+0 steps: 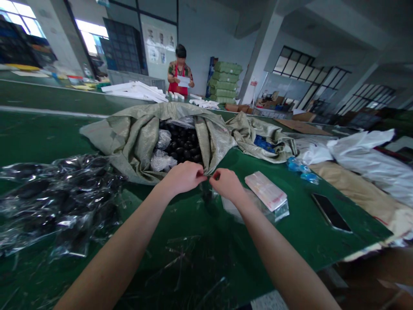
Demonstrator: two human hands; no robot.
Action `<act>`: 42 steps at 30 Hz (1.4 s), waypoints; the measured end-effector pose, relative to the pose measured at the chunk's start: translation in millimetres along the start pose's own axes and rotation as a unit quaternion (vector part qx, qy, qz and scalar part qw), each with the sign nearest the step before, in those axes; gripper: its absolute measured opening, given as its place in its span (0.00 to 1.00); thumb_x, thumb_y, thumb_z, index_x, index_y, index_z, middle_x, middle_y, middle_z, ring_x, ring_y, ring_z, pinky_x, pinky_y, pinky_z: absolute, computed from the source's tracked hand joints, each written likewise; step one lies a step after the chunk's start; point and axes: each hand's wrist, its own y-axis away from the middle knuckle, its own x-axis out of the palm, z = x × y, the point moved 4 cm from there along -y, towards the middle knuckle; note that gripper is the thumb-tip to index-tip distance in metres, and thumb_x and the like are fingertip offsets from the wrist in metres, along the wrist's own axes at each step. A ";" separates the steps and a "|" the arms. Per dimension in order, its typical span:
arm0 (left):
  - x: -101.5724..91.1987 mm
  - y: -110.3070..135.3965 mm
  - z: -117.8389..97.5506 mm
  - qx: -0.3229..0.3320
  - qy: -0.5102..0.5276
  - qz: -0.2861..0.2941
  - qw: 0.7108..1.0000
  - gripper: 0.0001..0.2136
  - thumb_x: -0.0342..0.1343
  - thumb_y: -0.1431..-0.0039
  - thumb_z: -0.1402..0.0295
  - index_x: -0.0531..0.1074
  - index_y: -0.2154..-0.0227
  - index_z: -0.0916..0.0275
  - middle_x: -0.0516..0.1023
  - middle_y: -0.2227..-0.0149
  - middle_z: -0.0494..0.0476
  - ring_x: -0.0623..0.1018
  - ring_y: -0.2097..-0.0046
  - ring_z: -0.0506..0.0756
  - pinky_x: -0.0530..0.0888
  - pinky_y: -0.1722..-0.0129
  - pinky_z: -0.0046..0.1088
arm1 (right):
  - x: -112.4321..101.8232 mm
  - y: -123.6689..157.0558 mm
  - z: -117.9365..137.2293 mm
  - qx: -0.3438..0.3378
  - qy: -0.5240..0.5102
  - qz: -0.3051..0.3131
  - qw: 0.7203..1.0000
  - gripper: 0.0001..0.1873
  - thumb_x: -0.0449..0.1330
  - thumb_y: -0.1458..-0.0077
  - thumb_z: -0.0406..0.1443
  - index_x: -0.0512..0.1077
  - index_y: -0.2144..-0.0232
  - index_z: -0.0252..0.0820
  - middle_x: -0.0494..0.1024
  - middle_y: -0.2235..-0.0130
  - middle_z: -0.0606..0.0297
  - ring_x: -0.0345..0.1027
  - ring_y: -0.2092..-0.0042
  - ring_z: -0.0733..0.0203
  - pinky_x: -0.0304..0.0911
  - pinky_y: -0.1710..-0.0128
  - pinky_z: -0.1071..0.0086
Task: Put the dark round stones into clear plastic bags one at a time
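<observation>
My left hand (185, 177) and my right hand (226, 184) meet at the middle, fingertips pinched close together. Between them they grip the top of a small clear plastic bag (208, 194), which hangs dark and blurred below the fingers. Just beyond lies a grey-green woven sack (135, 129), its mouth spread around many black, glossy egg-shaped pieces (185, 144). Crumpled clear plastic (163, 160) sits at the sack's opening. By my right wrist is a stack of flat clear bags (266, 189). A pile of black pieces in clear bags (61, 193) covers the table's left side.
A phone (331, 212) lies on the green table (322, 241) at right. Behind it are small blue-wrapped pieces (302, 170), a second sack (254, 131) with blue contents and white plastic sheeting (371, 155). Across the table a person (180, 75) holds a white sheet.
</observation>
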 end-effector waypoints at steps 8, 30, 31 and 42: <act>21.6 -2.4 -10.7 -0.043 0.064 0.093 0.993 0.15 0.55 0.47 0.53 0.79 0.72 0.60 0.80 0.72 0.56 0.78 0.69 0.55 0.67 0.70 0.28 | 4.8 -12.9 -26.1 0.048 -0.020 0.025 0.998 0.09 0.56 0.51 0.38 0.75 0.74 0.40 0.79 0.68 0.59 0.71 0.65 0.57 0.57 0.69 0.70; 62.4 -6.2 48.2 -0.147 0.538 0.204 0.804 0.09 0.57 0.51 0.65 0.64 0.74 0.63 0.80 0.67 0.60 0.52 0.84 0.40 0.43 0.84 0.20 | 65.5 -2.0 -73.6 0.065 -0.570 0.200 0.794 0.14 0.66 0.49 0.39 0.76 0.61 0.36 0.81 0.59 0.57 0.75 0.60 0.64 0.69 0.55 0.69; 61.9 -6.1 47.9 -0.148 0.540 0.204 0.803 0.09 0.57 0.51 0.65 0.64 0.74 0.63 0.80 0.67 0.59 0.52 0.84 0.40 0.43 0.84 0.20 | 66.7 -0.6 -73.2 0.060 -0.576 0.183 0.794 0.16 0.68 0.51 0.39 0.76 0.60 0.36 0.81 0.58 0.57 0.75 0.58 0.63 0.69 0.54 0.68; 41.0 -12.2 49.6 -0.146 0.260 0.042 0.954 0.09 0.54 0.46 0.62 0.71 0.72 0.63 0.78 0.71 0.56 0.69 0.76 0.49 0.63 0.77 0.25 | 82.9 -1.5 -70.0 0.061 -0.647 0.108 0.752 0.13 0.68 0.52 0.42 0.76 0.68 0.38 0.81 0.65 0.62 0.75 0.62 0.64 0.70 0.54 0.67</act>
